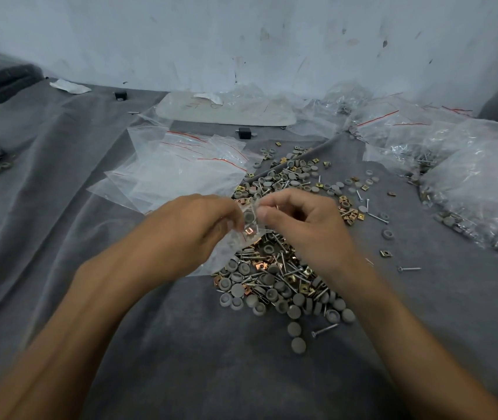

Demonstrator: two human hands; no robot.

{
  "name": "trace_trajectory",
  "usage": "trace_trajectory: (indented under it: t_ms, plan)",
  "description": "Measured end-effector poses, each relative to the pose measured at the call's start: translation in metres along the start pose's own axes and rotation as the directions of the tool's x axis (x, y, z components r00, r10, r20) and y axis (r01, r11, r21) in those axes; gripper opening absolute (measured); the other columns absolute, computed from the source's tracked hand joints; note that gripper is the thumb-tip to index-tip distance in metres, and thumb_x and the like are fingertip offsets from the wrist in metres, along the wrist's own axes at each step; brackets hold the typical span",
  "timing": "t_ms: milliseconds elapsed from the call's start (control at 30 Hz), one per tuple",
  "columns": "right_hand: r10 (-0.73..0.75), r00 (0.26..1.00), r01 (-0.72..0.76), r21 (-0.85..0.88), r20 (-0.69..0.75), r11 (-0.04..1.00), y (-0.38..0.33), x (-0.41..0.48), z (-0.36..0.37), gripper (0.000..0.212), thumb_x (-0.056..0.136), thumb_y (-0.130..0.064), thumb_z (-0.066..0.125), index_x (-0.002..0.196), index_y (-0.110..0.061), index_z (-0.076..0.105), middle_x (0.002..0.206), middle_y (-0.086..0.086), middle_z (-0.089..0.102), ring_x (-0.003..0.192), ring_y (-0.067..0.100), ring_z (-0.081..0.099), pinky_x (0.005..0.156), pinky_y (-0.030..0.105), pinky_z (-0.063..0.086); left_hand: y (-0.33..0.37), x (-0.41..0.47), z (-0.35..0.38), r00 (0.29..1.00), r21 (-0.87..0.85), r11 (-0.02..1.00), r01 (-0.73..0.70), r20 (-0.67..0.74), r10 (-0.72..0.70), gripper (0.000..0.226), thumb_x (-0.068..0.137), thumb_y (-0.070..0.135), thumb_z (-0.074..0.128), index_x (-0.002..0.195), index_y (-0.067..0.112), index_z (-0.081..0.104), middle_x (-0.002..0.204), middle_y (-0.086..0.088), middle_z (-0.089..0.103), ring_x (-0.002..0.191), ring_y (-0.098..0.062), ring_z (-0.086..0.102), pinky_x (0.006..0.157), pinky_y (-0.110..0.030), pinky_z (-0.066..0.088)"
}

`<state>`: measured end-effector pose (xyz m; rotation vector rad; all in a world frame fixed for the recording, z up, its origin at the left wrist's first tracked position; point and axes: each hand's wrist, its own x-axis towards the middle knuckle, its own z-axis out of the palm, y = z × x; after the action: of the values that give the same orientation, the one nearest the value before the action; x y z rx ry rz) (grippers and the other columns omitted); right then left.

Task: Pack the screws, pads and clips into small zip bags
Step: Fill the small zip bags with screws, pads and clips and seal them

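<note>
Now both hands, L (pixel 193 228) & R (pixel 299 219), fingertips pinched tight on small zip bag (pixel 249 222) w/ pads, clip inside.

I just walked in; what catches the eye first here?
The left hand and right hand meet mid-picture, pinching a small zip bag with a grey pad and copper clip inside. Beneath them a heap of screws, pads and clips lies on the grey cloth; empty bags lie behind, leftward.

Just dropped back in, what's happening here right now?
A person is bagging hardware. The left hand and right hand pinch a small zip bag holding a grey pad and a copper clip, above the loose pile of screws, pads and clips. Empty bags lie behind; filled bags sit at the right.
</note>
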<state>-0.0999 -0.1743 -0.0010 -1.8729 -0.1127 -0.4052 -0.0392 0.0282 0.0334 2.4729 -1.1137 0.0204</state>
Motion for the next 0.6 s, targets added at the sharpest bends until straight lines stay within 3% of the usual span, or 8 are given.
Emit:
trace_trajectory:
  t_ms: [67, 200, 333, 433, 600]
  plan:
    - [0.008, 0.999, -0.007, -0.027, 0.041, 1.000, 0.003, 0.001, 0.003, 0.009, 0.093, -0.020, 0.073, 0.095, -0.027, 0.079, 0.063, -0.002, 0.045, 0.058, 0.009, 0.040, 0.054, 0.023, 0.036, -0.001, 0.000, 0.000, 1.000, -0.002, 1.000, -0.008, -0.008, 0.008, 0.017, 0.101, 0.021, 0.055, 0.106, 0.031, 0.068, 0.095, 0.018, 0.061, 0.091, -0.011, 0.055, 0.079, -0.032, 0.041]
    - [0.020, 0.998, -0.030, -0.171, -0.059, 0.985, 0.013, 0.000, -0.008, 0.006, 0.094, -0.026, 0.071, 0.088, -0.026, 0.073, 0.059, -0.014, 0.050, 0.055, 0.002, 0.042, 0.052, 0.017, 0.036, -0.006, -0.001, -0.003, 0.999, -0.017, 1.000, 0.014, -0.042, -0.015, 0.019, 0.102, 0.020, 0.053, 0.107, 0.031, 0.068, 0.099, 0.016, 0.063, 0.091, -0.009, 0.054, 0.078, -0.029, 0.039]
    - [0.079, 0.988, 0.004, -0.528, 0.134, 0.849, 0.020, -0.004, -0.011, 0.007, 0.091, -0.037, 0.071, 0.086, -0.033, 0.069, 0.077, -0.016, 0.057, 0.072, -0.002, 0.054, 0.062, 0.012, 0.039, -0.006, -0.001, -0.006, 0.998, -0.016, 1.000, 0.021, -0.061, -0.022, 0.019, 0.103, 0.020, 0.053, 0.108, 0.030, 0.069, 0.103, 0.012, 0.067, 0.094, -0.011, 0.057, 0.082, -0.029, 0.040]
    - [0.143, 0.949, 0.082, -0.659, 0.281, 0.748, 0.023, -0.006, -0.003, 0.009, 0.092, -0.040, 0.069, 0.097, -0.033, 0.073, 0.092, -0.013, 0.055, 0.090, 0.005, 0.054, 0.081, 0.032, 0.048, -0.005, -0.002, -0.007, 0.998, -0.012, 1.000, 0.028, -0.054, -0.028, 0.019, 0.103, 0.022, 0.052, 0.108, 0.032, 0.068, 0.103, 0.014, 0.066, 0.093, -0.008, 0.055, 0.079, -0.027, 0.038]
    - [0.157, 0.944, 0.114, -0.737, 0.288, 0.666, 0.025, -0.004, 0.006, 0.029, 0.094, -0.045, 0.065, 0.121, -0.034, 0.068, 0.102, -0.009, 0.052, 0.107, 0.017, 0.051, 0.092, 0.037, 0.045, -0.004, -0.003, -0.010, 0.998, -0.015, 0.999, 0.038, -0.047, -0.038, 0.020, 0.104, 0.023, 0.050, 0.108, 0.033, 0.067, 0.104, 0.014, 0.066, 0.097, -0.010, 0.056, 0.082, -0.028, 0.039]
